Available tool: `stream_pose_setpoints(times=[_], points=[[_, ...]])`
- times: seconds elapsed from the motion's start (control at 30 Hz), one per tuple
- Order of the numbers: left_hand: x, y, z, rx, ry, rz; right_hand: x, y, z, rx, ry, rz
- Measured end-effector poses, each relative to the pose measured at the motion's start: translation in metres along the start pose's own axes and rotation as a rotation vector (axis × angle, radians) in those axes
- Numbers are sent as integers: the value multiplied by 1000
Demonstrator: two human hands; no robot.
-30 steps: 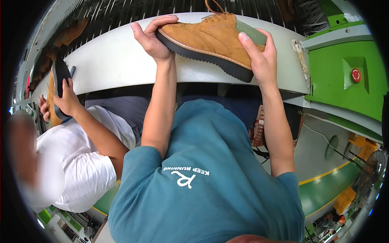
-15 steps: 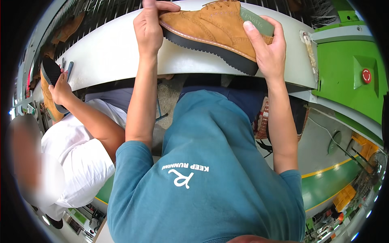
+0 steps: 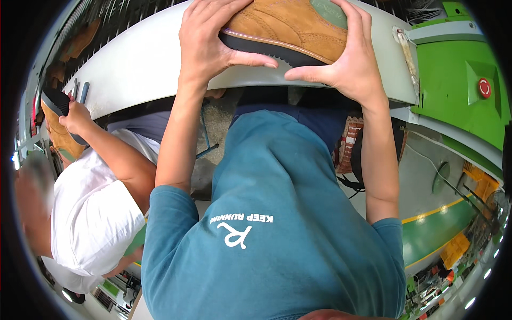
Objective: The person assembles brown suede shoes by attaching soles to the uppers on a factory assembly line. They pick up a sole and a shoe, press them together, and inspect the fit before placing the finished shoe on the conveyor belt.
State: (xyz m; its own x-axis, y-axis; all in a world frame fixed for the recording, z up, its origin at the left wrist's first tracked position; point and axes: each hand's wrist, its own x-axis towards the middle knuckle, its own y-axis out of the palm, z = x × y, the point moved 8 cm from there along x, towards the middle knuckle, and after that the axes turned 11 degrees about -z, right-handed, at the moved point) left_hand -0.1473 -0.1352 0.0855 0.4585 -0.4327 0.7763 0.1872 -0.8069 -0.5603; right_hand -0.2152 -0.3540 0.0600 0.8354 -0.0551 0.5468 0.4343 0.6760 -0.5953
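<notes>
A tan suede lace-up shoe (image 3: pixel 290 29) with a thick black ridged sole lies on its side between my hands, at the top edge of the view. My left hand (image 3: pixel 209 45) grips its toe end, fingers over the upper and thumb stretched along the sole's side. Around the heel end is my right hand (image 3: pixel 356 60), its thumb pointing at the left one under the sole. A green insole (image 3: pixel 329 13) shows in the shoe's opening. The top of the shoe is cut off by the picture's edge.
The white worktable (image 3: pixel 138 69) curves in front of me. At right stands a green machine (image 3: pixel 453 96) with a red stop button (image 3: pixel 484 88). A person in a white shirt (image 3: pixel 98 213) sits at left, holding another tan shoe (image 3: pixel 61 130). Dark-handled tools (image 3: pixel 85 92) lie nearby.
My left hand has come down from the toe's tip to wrap around it, thumb now by the sole. My right thumb has moved from the insole to the sole's side. The shoe has shifted upward.
</notes>
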Motion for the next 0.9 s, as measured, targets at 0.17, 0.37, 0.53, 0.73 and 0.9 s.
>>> stream_pose_setpoints(times=[0.17,0.37,0.53,0.73,0.9], points=[[-1,2,-1,-15,22,-44,-2,0,-2,6,-4,-40],[-1,0,-4,-9,11,-65,-4,0,1,34,-2,-123],[-7,-4,-6,1,44,-102,-6,0,9,46,-1,-171],[-7,-3,-7,32,11,-43,-8,-1,5,78,17,-145],[-9,-2,-2,-36,57,-133,-10,-13,-8,162,-3,40]])
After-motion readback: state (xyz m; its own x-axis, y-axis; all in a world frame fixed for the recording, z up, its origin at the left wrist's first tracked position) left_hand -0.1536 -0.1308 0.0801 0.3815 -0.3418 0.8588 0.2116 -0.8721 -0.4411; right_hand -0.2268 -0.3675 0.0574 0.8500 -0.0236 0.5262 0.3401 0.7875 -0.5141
